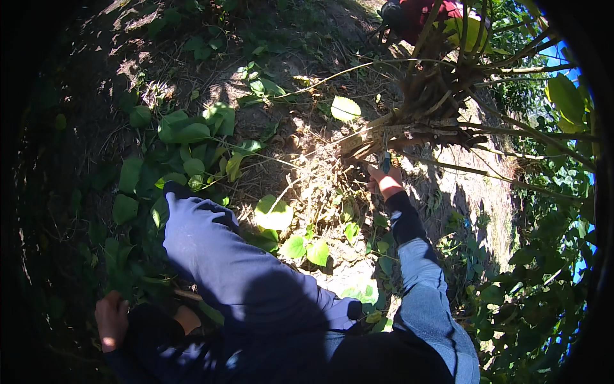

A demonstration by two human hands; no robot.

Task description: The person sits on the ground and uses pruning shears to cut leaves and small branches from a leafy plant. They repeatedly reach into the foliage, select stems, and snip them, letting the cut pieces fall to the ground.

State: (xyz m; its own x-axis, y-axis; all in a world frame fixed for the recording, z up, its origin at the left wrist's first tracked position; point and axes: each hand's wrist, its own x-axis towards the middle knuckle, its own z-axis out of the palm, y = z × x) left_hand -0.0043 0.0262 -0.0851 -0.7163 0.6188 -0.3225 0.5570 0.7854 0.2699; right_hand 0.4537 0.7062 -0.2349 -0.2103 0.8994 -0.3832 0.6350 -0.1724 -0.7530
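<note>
My right hand [387, 181] is closed on the dark green handle of a hand tool [385, 162]. The tool's thin metal part points up against the gnarled woody stump [367, 139] of a shrub; its exact kind cannot be told. My left hand [112, 319] is at the lower left in shade, fingers curled, beside dark foliage; whether it holds anything cannot be told. Cut or trailing stems with broad green leaves [184, 129] lie on the ground to the left of the stump.
Long thin branches [523, 134] spread from the stump towards the right. Another person in red clothing [422, 19] is partly visible beyond it. Dry litter [321, 182] covers the soil near the stump. Dense leafy plants [537, 297] stand at the right. My bent leg [240, 254] crosses the lower middle.
</note>
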